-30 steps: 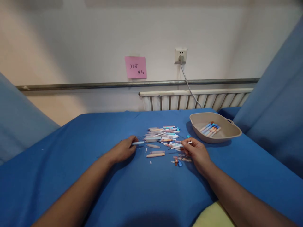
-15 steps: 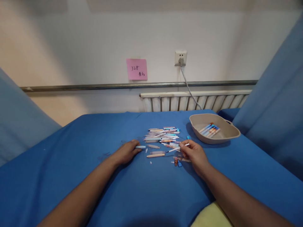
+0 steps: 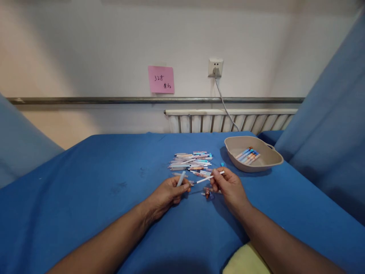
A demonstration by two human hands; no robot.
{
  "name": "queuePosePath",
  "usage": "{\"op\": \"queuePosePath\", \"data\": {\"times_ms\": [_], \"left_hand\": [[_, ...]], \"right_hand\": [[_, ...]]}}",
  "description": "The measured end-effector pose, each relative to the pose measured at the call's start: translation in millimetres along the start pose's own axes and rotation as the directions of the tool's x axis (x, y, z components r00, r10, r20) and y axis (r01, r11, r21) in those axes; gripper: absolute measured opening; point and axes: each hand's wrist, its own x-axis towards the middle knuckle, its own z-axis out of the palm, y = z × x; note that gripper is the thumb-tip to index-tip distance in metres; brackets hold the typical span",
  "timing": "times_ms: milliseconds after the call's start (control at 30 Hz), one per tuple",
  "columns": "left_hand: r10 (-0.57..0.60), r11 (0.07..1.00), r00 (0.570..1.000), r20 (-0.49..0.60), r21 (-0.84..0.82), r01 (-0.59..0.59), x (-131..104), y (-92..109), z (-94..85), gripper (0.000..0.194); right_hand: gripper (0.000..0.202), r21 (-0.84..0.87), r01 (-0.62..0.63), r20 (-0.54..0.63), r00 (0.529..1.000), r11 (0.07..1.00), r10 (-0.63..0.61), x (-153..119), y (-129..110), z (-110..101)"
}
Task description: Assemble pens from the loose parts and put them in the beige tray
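My left hand (image 3: 165, 196) is closed around a light blue pen barrel (image 3: 181, 179), which tilts up from between the thumb and fingers. My right hand (image 3: 230, 188) pinches a thin white pen refill (image 3: 204, 179). The refill's dark tip points left, close to the left fingertips; whether it touches them I cannot tell. Behind both hands lies a pile of pen parts and refills (image 3: 189, 161). A small brown cap-like piece (image 3: 207, 194) and a blue one sit between the hands, partly in shadow. The left hand hides some loose parts.
A beige basin (image 3: 270, 163) holding several assembled pens (image 3: 248, 155) stands at the right on the blue cloth (image 3: 128, 152). A small blue piece (image 3: 222, 164) lies near it. Yellow fabric (image 3: 246, 260) shows at the front edge. Behind are a radiator (image 3: 196, 122) and a plugged-in cable (image 3: 225, 108).
My left hand has lifted the light blue barrel, moved right and turned it more upright. The refill in my right hand has shifted slightly left, and the two hands are closer together.
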Motion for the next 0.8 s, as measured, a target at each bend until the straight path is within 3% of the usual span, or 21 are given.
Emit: {"op": "queuePosePath", "data": {"times_ms": [467, 800], "left_hand": [[-0.025, 0.999, 1.000, 0.011, -0.045, 0.026, 3.2, -4.1, -6.5, 0.033], [-0.008, 1.000, 1.000, 0.008, 0.016, 0.007, 1.4, -0.4, -2.1, 0.035]], "right_hand": [[0.031, -0.062, 0.026, -0.012, 1.000, 0.998, -0.027, 1.8, 3.3, -3.1], [0.034, -0.077, 0.010, 0.003, 1.000, 0.997, -0.010, -0.9, -0.5, 0.9]]}}
